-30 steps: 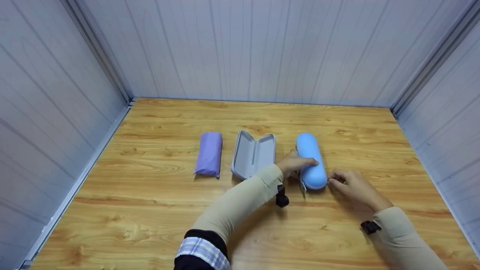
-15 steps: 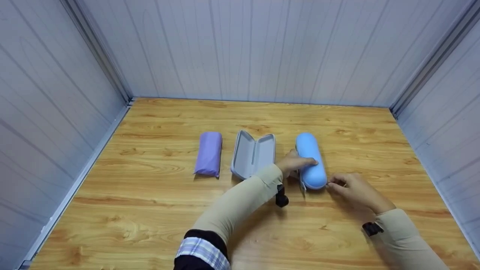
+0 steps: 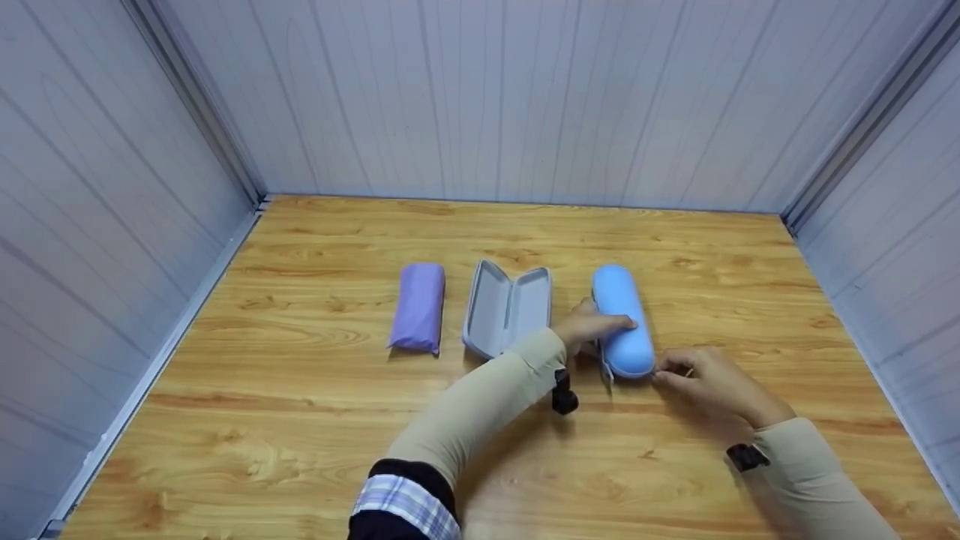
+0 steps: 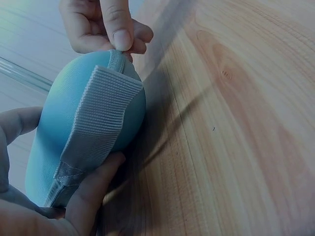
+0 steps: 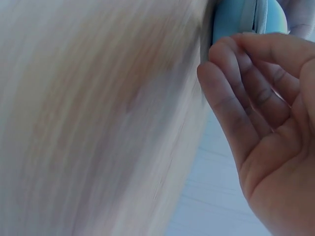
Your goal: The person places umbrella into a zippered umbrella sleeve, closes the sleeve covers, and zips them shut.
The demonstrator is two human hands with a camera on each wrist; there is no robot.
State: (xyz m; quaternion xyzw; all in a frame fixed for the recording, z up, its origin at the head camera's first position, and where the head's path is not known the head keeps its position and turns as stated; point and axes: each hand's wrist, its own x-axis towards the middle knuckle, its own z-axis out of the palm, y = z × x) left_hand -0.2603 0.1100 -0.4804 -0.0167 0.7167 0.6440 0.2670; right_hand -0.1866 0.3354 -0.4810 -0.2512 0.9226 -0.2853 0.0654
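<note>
A blue zippered glasses case [image 3: 616, 291] lies on the table, right of centre in the head view. My left hand [image 3: 589, 327] grips it, thumb across the top and fingers down the left side. A ribbed strap [image 4: 101, 115] hangs at its near end. At the near right corner my right hand [image 3: 712, 384] pinches the zipper pull between thumb and forefinger; the fingertips hide the pull. In the right wrist view, the zipper track [image 5: 258, 17] shows a narrow dark gap just past these fingertips.
An unfolded grey hard case [image 3: 491, 311] lies just left of the blue one, behind my left forearm. Farther left is a flat purple pouch [image 3: 418, 306]. White panel walls [image 3: 480, 97] bound the wooden table [image 3: 262, 420] at the back and sides.
My right hand has shifted very slightly right and toward me, still pinching at the case's corner. The left hand and the blue case stay put.
</note>
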